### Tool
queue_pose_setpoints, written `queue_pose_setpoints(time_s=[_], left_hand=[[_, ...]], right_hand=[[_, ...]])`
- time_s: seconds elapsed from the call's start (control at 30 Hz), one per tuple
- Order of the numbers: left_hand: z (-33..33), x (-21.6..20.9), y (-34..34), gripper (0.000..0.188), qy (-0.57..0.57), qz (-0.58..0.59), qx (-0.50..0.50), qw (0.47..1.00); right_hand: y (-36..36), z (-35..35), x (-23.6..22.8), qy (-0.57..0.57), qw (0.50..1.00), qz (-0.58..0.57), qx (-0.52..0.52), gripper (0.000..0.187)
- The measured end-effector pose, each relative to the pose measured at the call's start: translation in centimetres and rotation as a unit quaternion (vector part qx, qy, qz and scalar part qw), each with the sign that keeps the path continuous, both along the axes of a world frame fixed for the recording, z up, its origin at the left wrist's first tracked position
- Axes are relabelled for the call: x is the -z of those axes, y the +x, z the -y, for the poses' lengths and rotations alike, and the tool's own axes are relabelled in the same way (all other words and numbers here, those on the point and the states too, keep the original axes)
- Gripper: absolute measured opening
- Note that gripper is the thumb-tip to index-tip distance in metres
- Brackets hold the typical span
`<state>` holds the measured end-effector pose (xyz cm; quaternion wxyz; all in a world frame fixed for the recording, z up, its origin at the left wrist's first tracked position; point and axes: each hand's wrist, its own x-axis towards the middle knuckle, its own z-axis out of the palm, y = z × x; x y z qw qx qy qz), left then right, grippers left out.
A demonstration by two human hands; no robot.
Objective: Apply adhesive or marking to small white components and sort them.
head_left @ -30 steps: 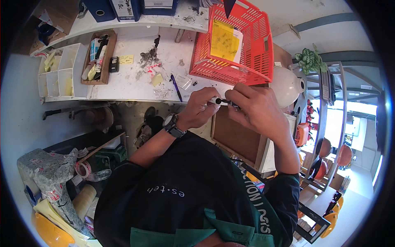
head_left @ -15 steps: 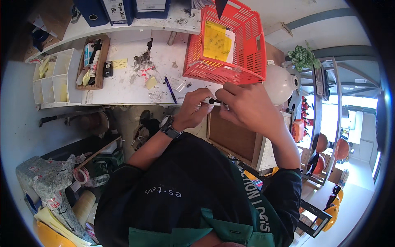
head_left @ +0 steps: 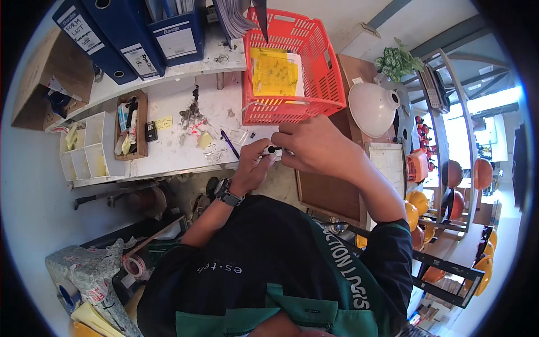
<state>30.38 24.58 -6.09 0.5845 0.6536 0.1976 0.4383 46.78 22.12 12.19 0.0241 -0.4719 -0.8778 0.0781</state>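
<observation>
In front of my body, above the desk's near edge, my left hand (head_left: 251, 168) is closed around a small white tube with a black end (head_left: 272, 150), perhaps a marker. A watch sits on the left wrist. My right hand (head_left: 317, 147) is beside it, its fingers pinched together right at the black end. Whatever those fingertips grip is hidden. A dark blue pen (head_left: 229, 144) lies on the white desk (head_left: 168, 151) just left of my hands. Beyond them stands a red plastic basket (head_left: 331, 95) with yellow and white papers (head_left: 275, 73) inside.
Blue binders (head_left: 120, 48) stand on the shelf above the desk. A wooden tray of stationery (head_left: 140, 126) and a white compartment organizer (head_left: 101, 143) are at the left. A white dome-shaped object (head_left: 370, 109) and a potted plant (head_left: 397, 60) lie right of the basket. Helmets (head_left: 418, 202) fill the right side.
The view has shifted, bringing more of the binders and helmets into sight. Both hands stay together at the white tube; the right fingers now sit closer against its black end.
</observation>
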Motion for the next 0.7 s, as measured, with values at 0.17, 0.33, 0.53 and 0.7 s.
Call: queue_pose_setpoints(time_s=[0.17,0.33,0.53,0.7], left_hand=[[0.3,-0.3,0.2,0.025,0.024,-0.008,0.025,0.999],[0.9,-0.4,0.2,0.024,0.022,-0.009,0.010,1.000],[1.6,-0.3,-0.2,0.021,0.006,-0.041,0.026,0.999],[1.7,-0.8,-0.2,0.020,0.038,-0.044,0.021,0.998]], right_hand=[[0.7,0.8,0.2,0.017,1.000,-0.019,-0.008,0.025],[0.7,1.6,0.0,0.006,1.000,-0.027,0.000,0.025],[0.9,2.8,0.0,0.015,0.999,-0.036,0.015,0.028],[0.9,3.3,0.1,0.020,0.999,-0.031,0.016,0.026]])
